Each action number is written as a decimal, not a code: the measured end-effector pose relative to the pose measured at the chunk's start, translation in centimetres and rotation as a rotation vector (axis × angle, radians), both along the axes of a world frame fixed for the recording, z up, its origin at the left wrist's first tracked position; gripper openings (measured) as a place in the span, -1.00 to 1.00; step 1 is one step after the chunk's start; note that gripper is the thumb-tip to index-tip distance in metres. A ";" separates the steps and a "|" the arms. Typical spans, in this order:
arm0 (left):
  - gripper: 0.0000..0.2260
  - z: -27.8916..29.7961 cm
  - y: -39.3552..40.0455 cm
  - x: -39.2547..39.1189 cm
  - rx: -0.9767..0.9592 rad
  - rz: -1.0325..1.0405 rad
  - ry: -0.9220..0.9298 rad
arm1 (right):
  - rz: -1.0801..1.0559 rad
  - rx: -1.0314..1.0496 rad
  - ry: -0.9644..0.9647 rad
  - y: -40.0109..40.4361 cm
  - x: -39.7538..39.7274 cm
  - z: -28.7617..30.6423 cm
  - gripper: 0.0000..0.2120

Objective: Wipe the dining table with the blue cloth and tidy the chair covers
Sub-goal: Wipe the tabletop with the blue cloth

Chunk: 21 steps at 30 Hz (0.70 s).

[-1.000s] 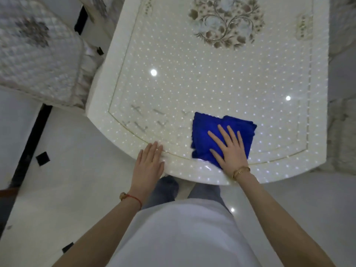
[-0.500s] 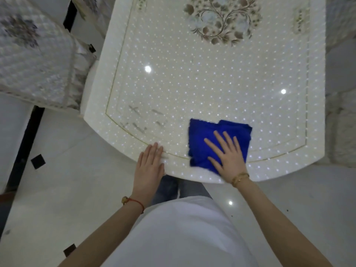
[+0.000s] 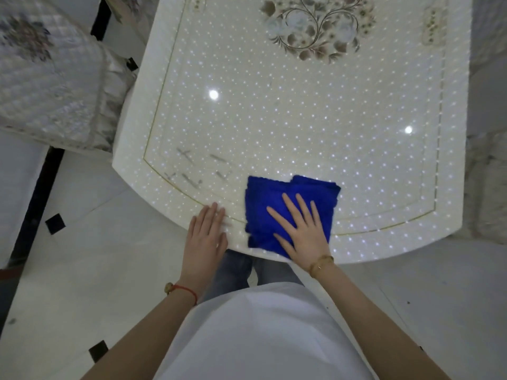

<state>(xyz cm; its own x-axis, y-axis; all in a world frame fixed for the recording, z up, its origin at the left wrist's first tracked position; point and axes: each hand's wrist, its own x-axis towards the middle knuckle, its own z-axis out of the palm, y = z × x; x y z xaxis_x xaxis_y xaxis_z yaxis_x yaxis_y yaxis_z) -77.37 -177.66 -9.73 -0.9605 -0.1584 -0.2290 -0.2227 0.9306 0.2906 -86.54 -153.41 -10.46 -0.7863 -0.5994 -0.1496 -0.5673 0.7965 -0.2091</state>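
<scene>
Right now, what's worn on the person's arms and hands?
Both forearms are bare, no sleeves showing. The left hand has a red cord bracelet with a small gold bead at the wrist. The right hand has a gold bangle at the wrist. No gloves or rings visible.

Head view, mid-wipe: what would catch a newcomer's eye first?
The blue cloth stands out against the pale dining table, lying at its near edge under the flat right hand. The left hand rests on the rim beside it. A brown floral motif marks the far end.
</scene>
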 end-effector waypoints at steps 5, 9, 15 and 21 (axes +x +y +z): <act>-0.53 0.4 0.0 0.1 0.021 0.022 0.029 | -0.244 -0.060 -0.045 3.9 -5.1 0.0 -0.53; -0.55 1.9 -2.1 -1.1 0.050 0.044 0.089 | -0.656 -0.316 -0.132 -1.4 -11.2 0.9 -0.53; -0.57 2.7 -11.9 -4.2 0.067 0.103 0.215 | -0.341 -0.281 -0.156 -15.7 -9.7 0.5 -0.54; -0.54 1.6 -21.5 -6.9 0.012 -0.005 0.146 | 0.069 -0.037 -0.013 -19.4 -0.6 -0.8 -0.47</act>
<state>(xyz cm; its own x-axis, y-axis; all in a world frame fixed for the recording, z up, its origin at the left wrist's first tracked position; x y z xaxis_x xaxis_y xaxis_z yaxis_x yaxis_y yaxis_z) -84.23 -199.15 -8.16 -0.9846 -0.1511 -0.0883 -0.1721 0.9278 0.3310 -87.12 -172.81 -11.23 -0.7408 -0.6578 -0.1359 -0.6181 0.7468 -0.2456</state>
